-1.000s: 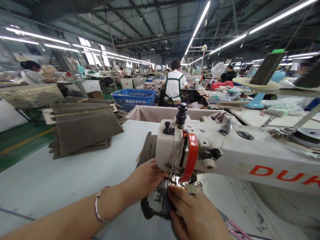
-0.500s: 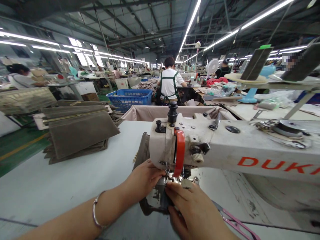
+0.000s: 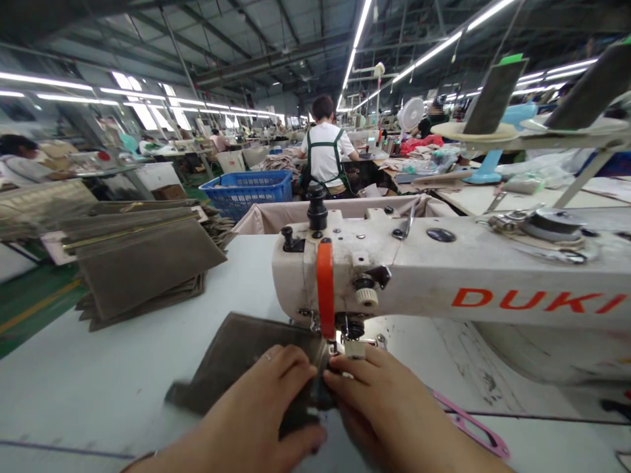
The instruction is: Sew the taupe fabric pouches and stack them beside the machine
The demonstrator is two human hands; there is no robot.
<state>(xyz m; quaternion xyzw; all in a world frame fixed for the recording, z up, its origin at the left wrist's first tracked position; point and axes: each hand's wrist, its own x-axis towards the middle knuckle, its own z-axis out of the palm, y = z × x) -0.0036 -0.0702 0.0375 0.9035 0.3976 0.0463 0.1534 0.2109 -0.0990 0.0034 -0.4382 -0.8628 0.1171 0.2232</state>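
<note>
A dark olive-brown fabric piece (image 3: 236,358) lies on the pale sewing table under the head of a white sewing machine (image 3: 409,276). My left hand (image 3: 271,401) rests on it, fingers bent and pressing at the edge, thumb apart and lower down. Close by, my right hand (image 3: 377,394) has its fingers drawn together on the fabric's right edge, just in front of the presser foot (image 3: 335,347). The needle and the right thumb are mostly hidden. Pink-handled scissors (image 3: 470,424) lie beside my right forearm, partly covered by it.
Left of the machine sits a stack of similar fabric pieces (image 3: 148,263) with zippers. Behind the machine is a cloth-lined bin (image 3: 276,213), with a blue basket (image 3: 251,187) further back. Thread cones (image 3: 495,98) stand at right. A person (image 3: 325,148) works ahead, back turned.
The fabric piece has swung round, so more of it spreads left of the needle. My left hand has moved back towards me and turned. The view has shifted slightly.
</note>
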